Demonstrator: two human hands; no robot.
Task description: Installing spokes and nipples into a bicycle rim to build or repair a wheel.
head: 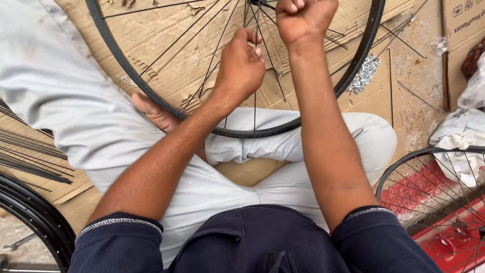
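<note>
A black bicycle wheel rim (pixel 129 68) with thin spokes (pixel 177 38) rests on my crossed legs in light grey trousers, over flattened cardboard. My left hand (pixel 241 65) is inside the wheel, its fingers pinched on a spoke near the middle. My right hand (pixel 303 19) is a closed fist at the top edge, by the hub; what it grips is hidden. A bare foot (pixel 154 114) shows under the rim at the left.
A pile of small silver spoke nipples (pixel 365 73) lies on the cardboard right of the rim. Loose spokes (pixel 30 159) and a black rim (pixel 35 215) are at the left. Another spoked wheel (pixel 434 192) over a red object sits at the lower right, with white cloth (pixel 462 139) beside it.
</note>
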